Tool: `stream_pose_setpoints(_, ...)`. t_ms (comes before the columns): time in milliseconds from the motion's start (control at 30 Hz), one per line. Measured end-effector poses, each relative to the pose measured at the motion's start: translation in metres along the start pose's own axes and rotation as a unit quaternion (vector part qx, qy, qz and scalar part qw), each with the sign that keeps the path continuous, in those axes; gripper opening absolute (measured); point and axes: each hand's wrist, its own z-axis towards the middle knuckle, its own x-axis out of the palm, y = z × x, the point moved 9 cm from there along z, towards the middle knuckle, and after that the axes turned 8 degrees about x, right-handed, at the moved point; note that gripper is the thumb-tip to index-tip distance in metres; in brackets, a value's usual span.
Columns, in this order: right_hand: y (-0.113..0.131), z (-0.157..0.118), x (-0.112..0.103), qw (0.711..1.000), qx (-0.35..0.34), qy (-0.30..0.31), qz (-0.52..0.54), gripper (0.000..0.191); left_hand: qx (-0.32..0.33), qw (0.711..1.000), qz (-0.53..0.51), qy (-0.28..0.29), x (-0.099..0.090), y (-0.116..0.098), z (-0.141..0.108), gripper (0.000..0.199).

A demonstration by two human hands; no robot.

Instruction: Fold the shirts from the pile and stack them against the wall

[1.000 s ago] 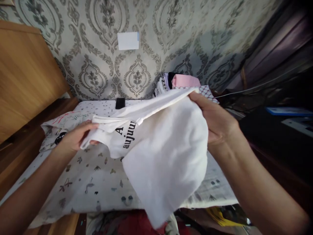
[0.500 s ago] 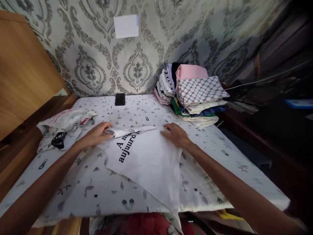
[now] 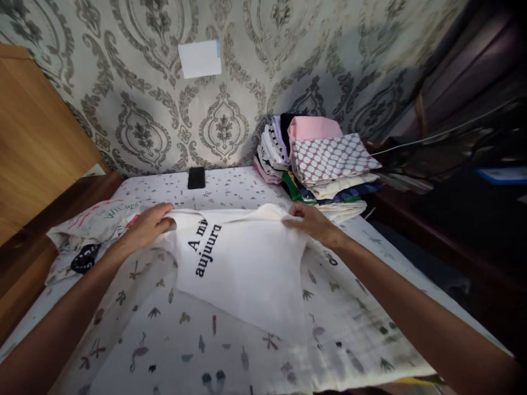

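A white garment with black lettering (image 3: 247, 263) is stretched between my hands over the patterned sheet. My left hand (image 3: 150, 225) pinches its upper left corner, thumb and fingers closed on the cloth. At the upper right, my right hand (image 3: 310, 222) grips the fabric in the same way. The top edge is folded over between the hands, and the lower part hangs down to a slanting edge. Part of the lettering disappears into the fold.
A stack of folded clothes (image 3: 329, 159) stands at the back right. Crumpled clothing (image 3: 82, 241) lies at the left, beside a wooden cabinet (image 3: 45, 142). A black phone-like object (image 3: 196, 178) rests near the wallpapered wall, where a white paper (image 3: 200, 59) hangs. The sheet (image 3: 185, 351) covers the surface.
My hands have drawn slightly farther apart, pulling the garment's top edge wider and lifting its lower end from the front edge. The camera view has shifted a little.
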Motion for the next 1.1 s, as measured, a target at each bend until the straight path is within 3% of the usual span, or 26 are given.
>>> stream_pose_setpoints(100, 0.008, 0.034, -0.004, 0.993, -0.036, -0.099, -0.055, 0.019, -0.055, 0.994, 0.083, -0.043, -0.015, 0.019, 0.009, 0.029)
stream_pose_setpoints(167, 0.01, 0.047, -0.005, 0.979, -0.039, -0.167, -0.112, 0.031, -0.117, 0.982, 0.142, -0.051, -0.015, 0.032, 0.009, 0.045)
stream_pose_setpoints(233, 0.014, 0.043, -0.002, 0.963, -0.044, -0.21, -0.16, 0.045, -0.148, 0.972, 0.173, -0.054, -0.008, 0.039, 0.006, 0.056)
stream_pose_setpoints(300, 0.023, 0.02, 0.009, 0.958, -0.076, -0.212, -0.178, 0.04, -0.133, 0.975, 0.171, -0.052, 0.003, 0.039, 0.003, 0.053)
stream_pose_setpoints(367, 0.041, -0.018, 0.03, 0.962, -0.138, -0.16, -0.173, 0.025, -0.118, 0.981, 0.15, -0.039, 0.015, 0.043, -0.004, 0.043)
stream_pose_setpoints(433, 0.061, -0.066, 0.066, 0.96, -0.216, -0.035, -0.177, 0.019, -0.123, 0.983, 0.132, -0.015, 0.027, 0.052, -0.011, 0.039)
stream_pose_setpoints(500, 0.077, -0.111, 0.097, 0.93, -0.284, 0.043, -0.227, 0.023, -0.133, 0.983, 0.124, 0.002, 0.036, 0.063, -0.016, 0.037)
stream_pose_setpoints(600, 0.08, -0.138, 0.121, 0.895, -0.304, 0.045, -0.324, 0.007, -0.159, 0.983, 0.09, 0.021, 0.041, 0.077, -0.018, 0.027)
stream_pose_setpoints(700, 0.074, -0.13, 0.119, 0.879, -0.278, 0.031, -0.385, 0.028, -0.184, 0.982, 0.015, 0.034, 0.036, 0.081, -0.021, 0.021)
stream_pose_setpoints(767, 0.075, -0.125, 0.108, 0.883, -0.268, 0.061, -0.379, 0.028, -0.178, 0.983, -0.041, 0.028, 0.026, 0.078, -0.027, 0.022)
stream_pose_setpoints(867, 0.084, -0.131, 0.082, 0.907, -0.253, 0.147, -0.303, 0.023, -0.153, 0.98, -0.119, 0.052, 0.014, 0.069, -0.042, 0.027)
stream_pose_setpoints(1000, 0.089, -0.142, 0.061, 0.92, -0.201, 0.276, -0.191, 0.024, -0.128, 0.969, -0.166, 0.127, 0.02, 0.061, -0.058, 0.031)
stream_pose_setpoints(1100, 0.081, -0.12, 0.059, 0.934, -0.169, 0.287, -0.132, 0.03, -0.121, 0.98, -0.135, 0.077, 0.02, 0.064, -0.043, 0.033)
